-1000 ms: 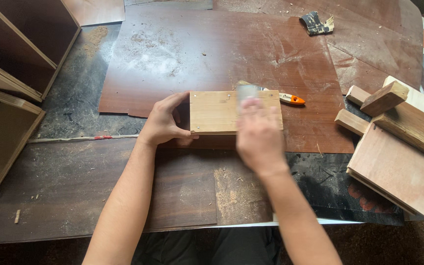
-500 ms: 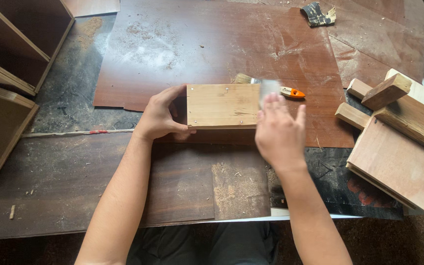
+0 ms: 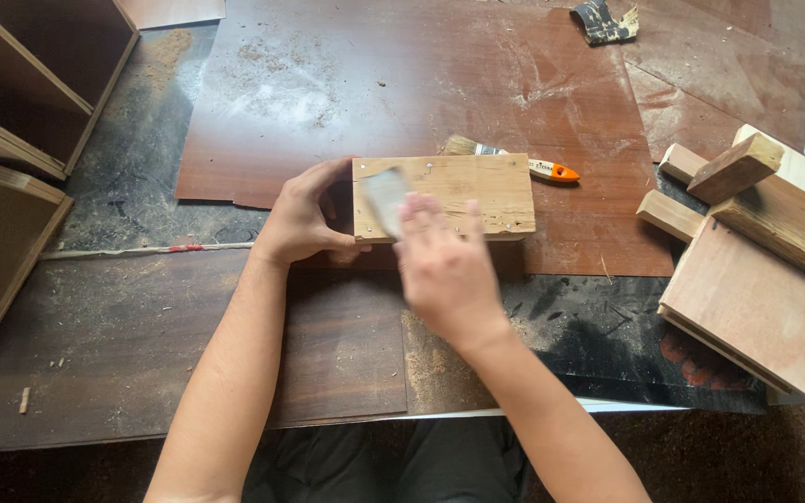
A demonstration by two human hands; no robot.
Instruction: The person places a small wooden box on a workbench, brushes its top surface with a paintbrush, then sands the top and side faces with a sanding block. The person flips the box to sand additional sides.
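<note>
Surface: dusty dark workbench (image 3: 142, 345) with a reddish-brown board sheet (image 3: 402, 102) laid across the far half, sawdust scattered pale over it.

Wood block: pale rectangular wood block (image 3: 463, 191) lies flat near the sheet's front edge, long side running left to right, small nail heads dotted along its face.

Left hand: left hand (image 3: 305, 219) clamps the block's left end, fingers curled over the far corner, thumb against the near edge. Firm hold, hand closed round that end.

Right hand: right hand (image 3: 444, 265) sits over the block's near-left part, blurred, fingers pressed down flat on a grey sanding sheet (image 3: 386, 197). Pressed on top rather than wrapped; how tightly it pinches the sheet, I cannot tell.

Sanding sheet: tilted, lying on the block's top face, its upper corner close to the far edge.

Brush: small paintbrush (image 3: 514, 160) with an orange handle tip lies just behind the block, touching or nearly touching its far edge.

Right side: stack of wooden offcuts (image 3: 757, 270) sits well apart from the block, a strip of bare sheet between them.

Left side: open cabinet frame (image 3: 11, 140) stands at the bench's left edge, well clear of the left hand.

Far edge: crumpled dark rag (image 3: 605, 20) lies at the top, far from both hands.

Open room: widest bare stretch is behind the block, across the dusty sheet.
</note>
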